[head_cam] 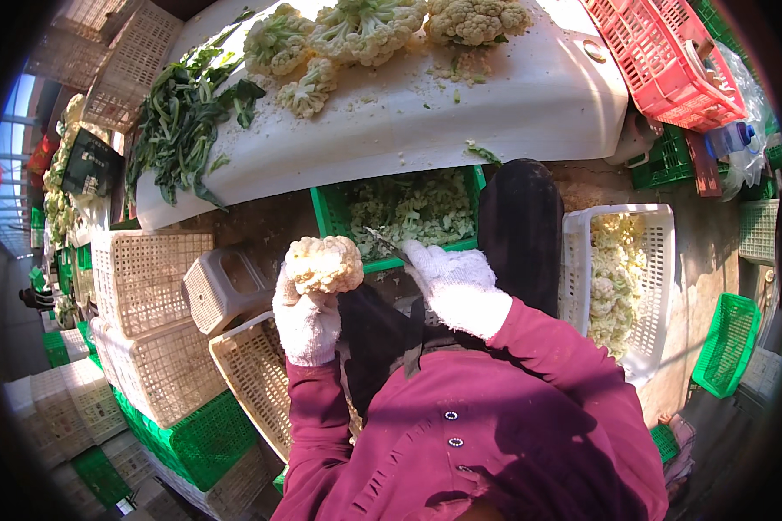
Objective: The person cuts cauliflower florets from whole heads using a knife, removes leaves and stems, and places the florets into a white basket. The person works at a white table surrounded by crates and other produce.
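Note:
My left hand (pixel 307 325), in a white knitted glove, grips a piece of cauliflower (pixel 324 264) with its curd facing up. In my gloved right hand (pixel 456 280) is a knife (pixel 384 242), its narrow blade pointing up and left. The blade lies over the near edge of a green plastic crate (pixel 331 211) that holds many cut cauliflower florets (pixel 417 208). Most of the knife's handle is hidden by my fingers. A gap separates the knife from the cauliflower piece.
Cauliflower heads (pixel 368 29) and green leaves (pixel 189 117) lie on the white-covered table (pixel 391 130). To the right, a white crate (pixel 658 286) holds florets. Stacked crates (pixel 150 280) and a plastic stool (pixel 225 286) stand at left. A red crate (pixel 671 62) is at upper right.

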`<action>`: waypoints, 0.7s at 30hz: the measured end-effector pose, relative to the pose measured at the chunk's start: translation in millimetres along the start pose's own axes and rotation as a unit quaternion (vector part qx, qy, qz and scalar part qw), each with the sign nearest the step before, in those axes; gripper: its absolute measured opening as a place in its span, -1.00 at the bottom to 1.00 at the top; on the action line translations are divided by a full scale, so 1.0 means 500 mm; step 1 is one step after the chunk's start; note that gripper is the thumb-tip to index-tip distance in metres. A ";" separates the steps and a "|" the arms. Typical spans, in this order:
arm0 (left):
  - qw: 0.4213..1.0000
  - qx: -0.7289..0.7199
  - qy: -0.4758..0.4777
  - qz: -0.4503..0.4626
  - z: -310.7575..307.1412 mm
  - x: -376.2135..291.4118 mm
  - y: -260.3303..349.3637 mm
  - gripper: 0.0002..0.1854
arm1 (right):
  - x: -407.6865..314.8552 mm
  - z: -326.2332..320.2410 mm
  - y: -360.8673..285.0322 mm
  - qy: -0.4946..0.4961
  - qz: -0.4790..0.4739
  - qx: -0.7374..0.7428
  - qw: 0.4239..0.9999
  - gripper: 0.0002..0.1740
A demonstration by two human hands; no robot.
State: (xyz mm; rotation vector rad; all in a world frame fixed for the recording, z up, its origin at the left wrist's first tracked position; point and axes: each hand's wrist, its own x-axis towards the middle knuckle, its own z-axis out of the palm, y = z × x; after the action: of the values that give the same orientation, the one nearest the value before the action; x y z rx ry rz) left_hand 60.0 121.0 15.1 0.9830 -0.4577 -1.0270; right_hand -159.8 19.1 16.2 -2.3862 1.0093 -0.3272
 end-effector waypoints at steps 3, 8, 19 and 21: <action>1.000 0.026 0.005 0.004 0.000 0.009 -0.002 -0.29 | -0.011 0.004 -0.005 0.043 0.009 0.002 0.999 -0.70; 0.998 0.054 -0.017 -0.016 0.005 0.011 0.007 -0.28 | 0.019 -0.055 -0.063 0.041 -0.063 -0.053 0.996 -0.72; 0.984 -0.065 -0.033 -0.161 0.053 0.018 0.008 -0.48 | -0.003 -0.030 -0.017 0.079 -0.067 -0.042 0.994 -0.65; 0.981 -0.077 -0.022 -0.175 0.081 0.009 0.011 -0.49 | 0.003 -0.034 -0.012 0.087 -0.091 -0.054 0.991 -0.63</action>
State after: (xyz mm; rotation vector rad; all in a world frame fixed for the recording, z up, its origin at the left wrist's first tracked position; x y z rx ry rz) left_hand 35.8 99.2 40.2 0.9220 -0.2400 -1.3828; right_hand -162.3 15.2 33.7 -2.5907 0.9064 -0.5678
